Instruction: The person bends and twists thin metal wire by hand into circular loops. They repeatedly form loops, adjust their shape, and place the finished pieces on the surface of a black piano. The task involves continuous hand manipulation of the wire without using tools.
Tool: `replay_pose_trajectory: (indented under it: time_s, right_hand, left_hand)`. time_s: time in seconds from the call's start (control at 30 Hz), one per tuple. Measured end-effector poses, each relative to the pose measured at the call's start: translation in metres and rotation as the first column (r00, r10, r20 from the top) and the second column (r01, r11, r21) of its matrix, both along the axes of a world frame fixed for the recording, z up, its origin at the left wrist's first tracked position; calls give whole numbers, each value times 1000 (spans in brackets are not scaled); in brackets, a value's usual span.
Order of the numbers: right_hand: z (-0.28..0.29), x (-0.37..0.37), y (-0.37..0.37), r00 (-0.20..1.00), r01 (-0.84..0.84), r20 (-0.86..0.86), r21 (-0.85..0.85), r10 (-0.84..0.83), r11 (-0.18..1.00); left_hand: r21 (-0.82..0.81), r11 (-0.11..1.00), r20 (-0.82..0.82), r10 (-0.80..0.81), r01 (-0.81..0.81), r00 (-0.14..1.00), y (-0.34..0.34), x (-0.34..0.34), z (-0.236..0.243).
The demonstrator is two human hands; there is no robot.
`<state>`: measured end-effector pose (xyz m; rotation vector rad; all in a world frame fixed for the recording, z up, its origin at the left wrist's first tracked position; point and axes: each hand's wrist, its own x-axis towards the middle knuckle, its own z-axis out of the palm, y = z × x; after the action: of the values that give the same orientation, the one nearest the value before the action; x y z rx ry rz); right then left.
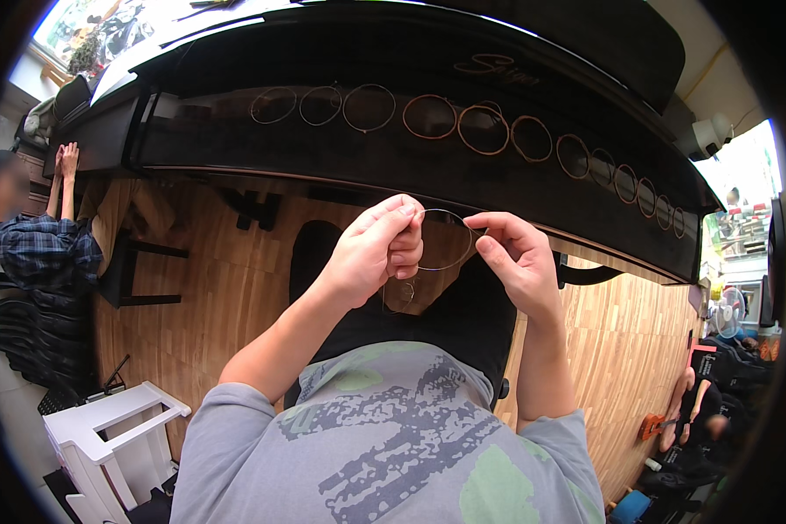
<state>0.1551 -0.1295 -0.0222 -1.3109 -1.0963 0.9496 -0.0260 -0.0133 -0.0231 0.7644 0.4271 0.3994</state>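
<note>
A thin coiled metal string [450,265], looking like an instrument string, hangs in front of my chest as a loose ring. My left hand [382,244] has its fingers curled round the ring's left side, thumb pressed on the index finger. On the opposite side, my right hand [517,260] pinches at the wire with thumb and index finger, its other fingers folded in. A fine loose end dangles below the left hand. Beyond both hands, a row of similar coiled strings [483,129] lies along a glossy black piano [236,144], some silvery, others copper-coloured.
At the far left another person [44,236] in a checked shirt sits with hands raised at the piano's end. A black stool [144,271] stands near them. White furniture [113,437] is at lower left. On the right are a fan [727,310] and more people low down.
</note>
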Motion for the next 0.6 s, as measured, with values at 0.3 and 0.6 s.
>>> replay_pose_trajectory:
  time_s: [0.3, 0.6]
  right_hand:
    - [-1, -7, 8, 995, -54, -83, -58, 49, 997]
    - [-8, -6, 13, 986, 18, -166, -11, -20, 1000]
  left_hand:
    - [63, 996, -20, -65, 66, 998, -6, 2, -1]
    - [429, 895, -208, -36, 124, 978, 1, -14, 2]
